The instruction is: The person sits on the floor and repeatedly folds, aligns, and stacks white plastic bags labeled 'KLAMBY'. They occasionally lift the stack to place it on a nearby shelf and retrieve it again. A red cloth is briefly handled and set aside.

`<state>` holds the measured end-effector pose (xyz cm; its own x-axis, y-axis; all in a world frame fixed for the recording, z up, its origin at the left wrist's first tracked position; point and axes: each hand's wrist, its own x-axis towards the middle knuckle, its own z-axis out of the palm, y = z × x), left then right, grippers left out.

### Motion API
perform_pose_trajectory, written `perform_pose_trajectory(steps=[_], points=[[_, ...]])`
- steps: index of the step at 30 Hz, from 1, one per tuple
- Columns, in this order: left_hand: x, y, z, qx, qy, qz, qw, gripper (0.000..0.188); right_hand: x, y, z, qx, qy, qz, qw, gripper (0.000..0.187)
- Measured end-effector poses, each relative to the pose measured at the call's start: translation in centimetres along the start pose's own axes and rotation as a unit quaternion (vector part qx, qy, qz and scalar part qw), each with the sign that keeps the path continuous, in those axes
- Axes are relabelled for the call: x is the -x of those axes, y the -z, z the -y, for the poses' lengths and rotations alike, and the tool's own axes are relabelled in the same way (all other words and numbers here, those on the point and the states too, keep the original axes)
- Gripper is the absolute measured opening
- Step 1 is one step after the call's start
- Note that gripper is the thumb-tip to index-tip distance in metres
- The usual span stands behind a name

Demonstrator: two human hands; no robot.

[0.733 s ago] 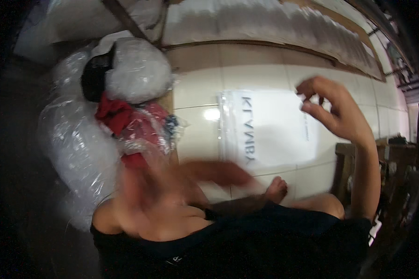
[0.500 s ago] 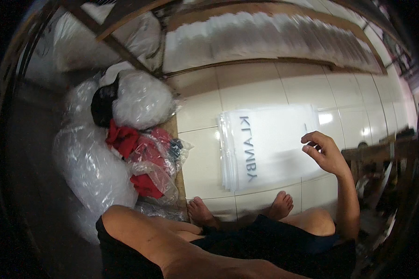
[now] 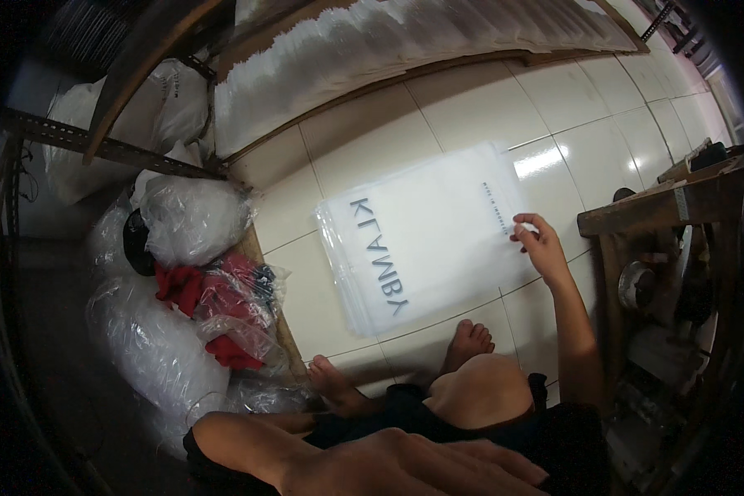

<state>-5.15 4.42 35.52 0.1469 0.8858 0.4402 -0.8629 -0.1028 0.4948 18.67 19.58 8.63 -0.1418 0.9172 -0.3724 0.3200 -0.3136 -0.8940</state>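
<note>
A stack of white translucent plastic bags (image 3: 438, 223) with dark printed lettering lies flat on the tiled floor in front of me. Its left edges are slightly fanned, and clear plastic shows there. Over the stack's right edge is my right hand (image 3: 541, 246), its fingers bent and a small gap showing between thumb and index finger. Whether the fingertips touch the top bag, I cannot tell. My left hand (image 3: 438, 465) is close to the camera at the lower edge, back upward, fingers stretched to the right. Nothing shows in it; its palm side is hidden.
Clear plastic bundles (image 3: 153, 339) and red cloth in plastic (image 3: 236, 298) are heaped at the left, beside a metal rack (image 3: 116, 140). A long row of upright plastic packets (image 3: 405, 54) lines the far side. A wooden bench (image 3: 661, 202) stands at the right. My bare feet (image 3: 469, 343) are near the stack.
The view has shifted, so the stack appears farther left and turned. My right hand has come lower at the stack's right edge. My left hand has come into view at the lower edge.
</note>
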Motion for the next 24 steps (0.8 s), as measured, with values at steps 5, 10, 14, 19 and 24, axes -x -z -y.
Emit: perform_pose_trajectory(steps=[5, 10, 14, 19, 24], points=[[-2.3, 5.5, -0.3, -0.062, 0.012, 0.183, 0.981, 0.047, -3.9, 2.0, -2.7, 0.035, 0.013, -0.054, 0.998, 0.032], [-1.0, 6.9, -2.6, -0.396, 0.175, -0.068, 0.899, 0.025, -7.0, 2.5, -6.7, 0.197, 0.100, -0.104, 0.970, 0.038], [2.5, 20.5, 1.0, -0.539, 0.168, -0.336, 0.754, 0.030, -7.6, 1.8, -5.7, 0.320, 0.070, -0.110, 0.938, 0.044], [12.4, 33.5, 2.6, -0.637, 0.239, -0.505, 0.531, 0.063, -8.7, -0.8, -4.3, 0.394, 0.012, -0.095, 0.914, 0.051], [12.6, 34.6, 4.0, -0.638, 0.358, -0.497, 0.468, 0.107, -8.8, -0.5, -4.7, 0.383, 0.008, -0.099, 0.918, 0.055]])
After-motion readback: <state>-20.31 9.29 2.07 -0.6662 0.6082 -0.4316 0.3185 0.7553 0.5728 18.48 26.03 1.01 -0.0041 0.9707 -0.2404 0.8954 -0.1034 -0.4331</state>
